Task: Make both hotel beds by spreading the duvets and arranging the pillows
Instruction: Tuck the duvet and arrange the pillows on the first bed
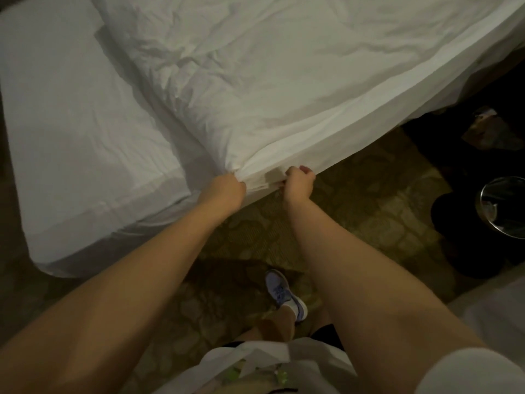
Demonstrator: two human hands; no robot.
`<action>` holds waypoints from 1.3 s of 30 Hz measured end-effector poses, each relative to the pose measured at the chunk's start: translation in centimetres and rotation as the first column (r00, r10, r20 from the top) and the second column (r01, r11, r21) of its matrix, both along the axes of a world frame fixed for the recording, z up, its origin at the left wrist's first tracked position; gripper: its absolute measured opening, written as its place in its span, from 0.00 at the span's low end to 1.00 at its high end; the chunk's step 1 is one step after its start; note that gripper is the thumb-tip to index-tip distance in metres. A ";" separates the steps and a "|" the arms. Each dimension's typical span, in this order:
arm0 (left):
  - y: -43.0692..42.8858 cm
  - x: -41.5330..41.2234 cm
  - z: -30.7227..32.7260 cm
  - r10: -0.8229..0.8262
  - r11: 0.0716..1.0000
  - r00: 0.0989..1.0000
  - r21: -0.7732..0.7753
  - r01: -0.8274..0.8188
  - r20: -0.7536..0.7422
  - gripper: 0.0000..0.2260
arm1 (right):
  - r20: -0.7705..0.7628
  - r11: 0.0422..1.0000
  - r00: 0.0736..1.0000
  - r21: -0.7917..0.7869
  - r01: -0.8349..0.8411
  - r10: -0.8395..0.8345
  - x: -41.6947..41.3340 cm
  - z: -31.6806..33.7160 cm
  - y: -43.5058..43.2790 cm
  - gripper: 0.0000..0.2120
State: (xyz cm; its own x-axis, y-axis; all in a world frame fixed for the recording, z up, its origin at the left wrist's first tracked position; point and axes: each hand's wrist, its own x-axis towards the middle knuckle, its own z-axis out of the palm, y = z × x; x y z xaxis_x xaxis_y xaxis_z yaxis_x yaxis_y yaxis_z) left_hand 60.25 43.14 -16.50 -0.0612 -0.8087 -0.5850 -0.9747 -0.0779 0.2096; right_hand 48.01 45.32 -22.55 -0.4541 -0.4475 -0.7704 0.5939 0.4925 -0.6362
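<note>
**Both hands clench the duvet's corner**

Both hands have hold of one corner of the white duvet (255,81). The left hand (227,191) is closed tight, its fingers buried in a bunch of gathered cloth. Just beside it, the right hand (299,183) is curled into a fist and pinches the hem, with a short folded stretch of fabric pulled taut between the two.

The duvet lies across the bed (71,143), and the gripped corner points down toward the person, drawn off the mattress edge and held above the carpet (355,211). From the hands, a flat sewn band along the hem runs diagonally to the upper right of the frame. The other edge climbs toward the upper left. I cannot tell which of the two is the long side.

The cover is thin, matte woven cloth, heavily creased, with wrinkles fanning out from the grip. To the left, the mattress shows under a smoother fitted sheet, with a rounded corner at lower left.

The carpet is olive with a darker scrolling pattern. A lavender sneaker (285,294) with a white sock stands on it. At far right sits a dark bin (502,206) with a shiny metal rim. Green print on the white shirt (255,368) is too blurred to read.
</note>
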 end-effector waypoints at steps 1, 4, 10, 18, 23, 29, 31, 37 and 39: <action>0.1 -0.1 0.0 -0.002 1.000 1.000 0.003 0.002 -0.002 0.12 | 0.027 0.997 0.998 0.051 0.057 -0.058 -0.5 0.0 -0.5 0.22; 0.3 -0.2 0.1 0.009 1.000 1.000 -0.002 -0.009 -0.001 0.14 | 0.089 0.990 0.994 0.138 0.042 -0.054 -2.2 -1.2 -1.5 0.27; 0.7 0.1 0.0 0.011 1.000 1.000 -0.025 -0.011 -0.004 0.14 | -0.186 0.915 0.904 0.207 -0.347 0.385 -3.5 -0.8 -1.4 0.16; 2.0 -0.1 -0.1 -0.072 0.997 0.993 -0.019 0.074 0.098 0.12 | -0.125 0.880 0.892 0.271 -0.391 0.435 -1.6 -1.8 3.7 0.20; 1.8 -0.1 0.2 -0.051 0.998 0.993 -0.037 0.055 0.103 0.12 | -0.506 0.850 0.689 0.393 -0.351 0.519 0.1 -1.5 4.5 0.30; 1.9 -0.3 0.6 -0.063 0.997 0.989 -0.033 0.067 0.131 0.14 | -0.772 0.568 -0.079 0.528 -0.631 0.631 2.7 -1.4 6.0 0.30; 1.8 -0.3 1.0 -0.055 0.997 0.989 -0.042 0.062 0.141 0.14 | -0.792 0.535 -0.140 0.519 -0.666 0.594 3.1 -1.0 4.8 0.26; 4.9 0.7 0.8 -0.208 0.973 0.926 -0.028 0.228 0.314 0.12 | -0.697 0.377 -0.157 0.547 -0.747 0.699 4.7 -1.4 5.6 0.16; 5.1 0.5 0.5 -0.226 0.970 0.918 -0.010 0.242 0.325 0.11 | -0.686 0.356 -0.231 0.600 -0.717 0.690 4.6 -1.2 5.8 0.17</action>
